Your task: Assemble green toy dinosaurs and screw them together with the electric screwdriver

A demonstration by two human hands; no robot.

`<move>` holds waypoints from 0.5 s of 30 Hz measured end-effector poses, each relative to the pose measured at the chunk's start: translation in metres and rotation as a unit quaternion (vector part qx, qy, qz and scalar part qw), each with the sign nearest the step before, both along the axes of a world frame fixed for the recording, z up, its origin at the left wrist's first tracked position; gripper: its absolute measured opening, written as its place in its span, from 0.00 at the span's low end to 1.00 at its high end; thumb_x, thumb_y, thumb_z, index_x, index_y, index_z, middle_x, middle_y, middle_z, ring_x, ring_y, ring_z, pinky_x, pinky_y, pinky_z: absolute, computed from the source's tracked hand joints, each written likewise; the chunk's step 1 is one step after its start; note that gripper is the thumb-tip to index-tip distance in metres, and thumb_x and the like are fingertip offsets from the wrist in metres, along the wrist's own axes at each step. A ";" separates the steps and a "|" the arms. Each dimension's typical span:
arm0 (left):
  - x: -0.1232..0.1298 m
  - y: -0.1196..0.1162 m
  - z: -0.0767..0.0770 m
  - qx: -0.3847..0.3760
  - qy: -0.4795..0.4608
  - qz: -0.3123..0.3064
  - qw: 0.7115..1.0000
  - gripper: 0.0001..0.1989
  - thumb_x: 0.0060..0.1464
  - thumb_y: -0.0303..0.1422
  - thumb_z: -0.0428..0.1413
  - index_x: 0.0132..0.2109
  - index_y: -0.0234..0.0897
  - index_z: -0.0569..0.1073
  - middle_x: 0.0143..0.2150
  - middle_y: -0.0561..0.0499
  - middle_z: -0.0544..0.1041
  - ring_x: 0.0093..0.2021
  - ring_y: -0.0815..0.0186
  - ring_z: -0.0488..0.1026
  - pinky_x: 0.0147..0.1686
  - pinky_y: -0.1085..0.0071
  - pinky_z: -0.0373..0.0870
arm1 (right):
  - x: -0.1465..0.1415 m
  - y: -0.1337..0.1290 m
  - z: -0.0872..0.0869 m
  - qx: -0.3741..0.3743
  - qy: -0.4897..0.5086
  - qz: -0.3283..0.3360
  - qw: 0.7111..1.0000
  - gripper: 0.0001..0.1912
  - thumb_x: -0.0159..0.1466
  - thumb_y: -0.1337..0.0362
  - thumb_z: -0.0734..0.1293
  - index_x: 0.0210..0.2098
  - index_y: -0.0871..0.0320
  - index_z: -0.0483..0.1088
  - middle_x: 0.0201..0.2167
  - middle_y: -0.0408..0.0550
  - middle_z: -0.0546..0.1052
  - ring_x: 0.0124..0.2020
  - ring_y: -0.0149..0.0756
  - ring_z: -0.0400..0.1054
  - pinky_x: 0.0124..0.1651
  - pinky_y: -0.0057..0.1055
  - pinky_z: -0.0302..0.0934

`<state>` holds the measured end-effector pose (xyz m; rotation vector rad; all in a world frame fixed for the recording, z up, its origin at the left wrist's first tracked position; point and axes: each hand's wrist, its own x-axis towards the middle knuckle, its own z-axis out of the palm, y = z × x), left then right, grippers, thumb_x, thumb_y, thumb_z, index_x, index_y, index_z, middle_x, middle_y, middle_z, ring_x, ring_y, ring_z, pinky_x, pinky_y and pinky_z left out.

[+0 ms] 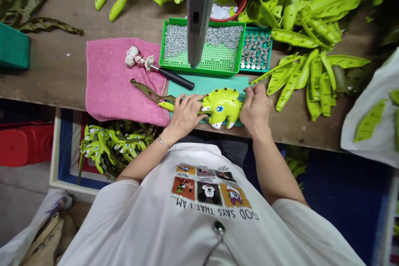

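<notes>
Both my hands are on a lime-green plastic triceratops toy (222, 108) with a blue eye, white horns and brown spots. It lies on its side on a teal mat (212, 84). My left hand (183, 113) presses on its tail end, and my right hand (256, 106) grips its other side. A lime tail tip (165, 106) sticks out past my left hand, beside an olive plastic strip (149, 92). Nearby, a black-handled hammer (176, 78) with a cloth-wrapped head lies on a pink towel (109, 91).
A grey electric screwdriver (199, 12) hangs above a green tray of screws (199, 45), next to a teal tray of metal studs (256, 50). Lime plastic parts (311, 79) are heaped along the wooden workbench (59, 62). A white bag (370, 120) sits at right.
</notes>
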<state>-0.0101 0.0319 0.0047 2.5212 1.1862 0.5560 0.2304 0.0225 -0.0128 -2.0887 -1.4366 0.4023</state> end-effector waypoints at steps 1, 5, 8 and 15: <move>0.000 0.001 -0.001 0.007 0.000 0.001 1.000 0.10 0.65 0.38 0.56 0.47 0.38 0.68 0.57 0.38 0.77 0.58 0.53 0.73 0.60 0.50 0.61 | -0.001 0.000 0.000 0.003 0.002 0.002 1.000 0.17 0.71 0.51 0.53 0.41 0.54 0.67 0.35 0.54 0.76 0.37 0.46 0.72 0.43 0.43 0.63; 0.003 0.000 -0.004 0.058 -0.010 0.009 0.998 0.11 0.66 0.41 0.54 0.45 0.38 0.67 0.52 0.39 0.79 0.49 0.57 0.77 0.52 0.56 0.64 | 0.000 0.003 0.001 0.056 0.024 0.003 0.998 0.15 0.70 0.52 0.56 0.39 0.54 0.67 0.31 0.51 0.75 0.32 0.43 0.70 0.41 0.40 0.62; 0.006 -0.001 -0.005 0.095 -0.040 0.016 0.995 0.10 0.66 0.40 0.54 0.45 0.38 0.65 0.50 0.40 0.80 0.47 0.58 0.78 0.50 0.58 0.64 | -0.002 0.004 0.002 0.070 0.023 -0.008 0.997 0.15 0.69 0.52 0.56 0.38 0.55 0.67 0.29 0.50 0.74 0.30 0.42 0.69 0.40 0.38 0.62; -0.020 0.016 0.000 0.099 -0.055 -0.004 0.994 0.21 0.64 0.40 0.57 0.59 0.38 0.62 0.48 0.40 0.80 0.44 0.55 0.79 0.46 0.58 0.66 | -0.007 0.008 0.028 0.001 0.063 0.099 0.993 0.17 0.68 0.51 0.60 0.44 0.57 0.71 0.26 0.46 0.76 0.27 0.39 0.70 0.35 0.34 0.62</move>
